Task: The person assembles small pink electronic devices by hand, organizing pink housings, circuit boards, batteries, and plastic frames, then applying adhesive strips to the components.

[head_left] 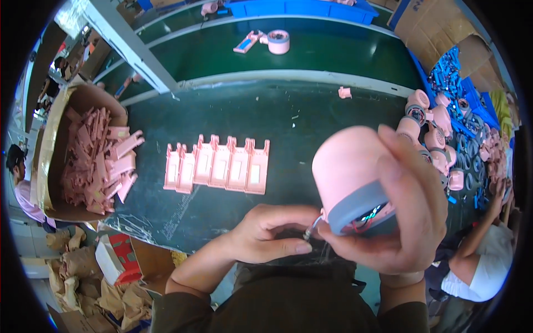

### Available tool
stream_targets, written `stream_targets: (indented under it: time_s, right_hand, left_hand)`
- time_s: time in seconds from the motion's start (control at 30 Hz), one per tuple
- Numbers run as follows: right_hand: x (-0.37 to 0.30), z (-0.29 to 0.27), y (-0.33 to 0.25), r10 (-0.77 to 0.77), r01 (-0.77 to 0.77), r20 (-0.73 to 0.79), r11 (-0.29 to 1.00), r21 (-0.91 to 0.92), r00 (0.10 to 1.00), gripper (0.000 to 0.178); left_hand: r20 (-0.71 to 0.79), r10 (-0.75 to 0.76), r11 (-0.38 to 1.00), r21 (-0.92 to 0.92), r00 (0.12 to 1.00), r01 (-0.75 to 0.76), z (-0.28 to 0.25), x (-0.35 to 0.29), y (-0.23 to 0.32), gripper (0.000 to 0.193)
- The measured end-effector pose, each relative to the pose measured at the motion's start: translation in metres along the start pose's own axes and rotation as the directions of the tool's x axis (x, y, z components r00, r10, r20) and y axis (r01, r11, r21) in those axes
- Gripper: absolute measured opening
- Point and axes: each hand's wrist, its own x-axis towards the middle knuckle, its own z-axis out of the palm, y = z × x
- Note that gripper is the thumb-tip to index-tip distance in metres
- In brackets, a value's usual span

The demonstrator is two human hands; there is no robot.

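One pink cylindrical housing (pixel 347 158) is tilted above the near edge of the green worktop (pixel 222 114), gripped by the wrapped fingers of the right hand (pixel 416 227). The left hand (pixel 258 236) brackets a thin wire (pixel 316 223) between thumb and forefinger; I cannot tell whether they pinch it.

Smooth matt plastic housing (pixel 345 158), dull cardboard box (pixel 100 99), scratched smooth tabletop (pixel 222 111)

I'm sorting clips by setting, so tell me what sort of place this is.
Probably a factory assembly line: what looks like a conveyor runs behind the bench, a box holds pink pieces, and matching shells lie in a row.
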Motion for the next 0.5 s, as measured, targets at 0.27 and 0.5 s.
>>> stream_targets:
  time_s: [0.27,0.5]
  right_hand:
    - [0.014,0.031,0.024,-0.001,0.015,-0.08,0.983,0.182,0.997,0.072]
    - [0.023,0.079,0.052,0.126,-0.089,-0.084,0.932,0.351,0.988,0.06]
  left_hand:
    - [-0.17,0.066,0.829,0.558,0.983,0.041,0.005,-0.001,-0.015,0.031]
    - [-0.433,-0.241,0.888,0.263,0.869,0.377,-0.017,-0.027,-0.019,0.022]
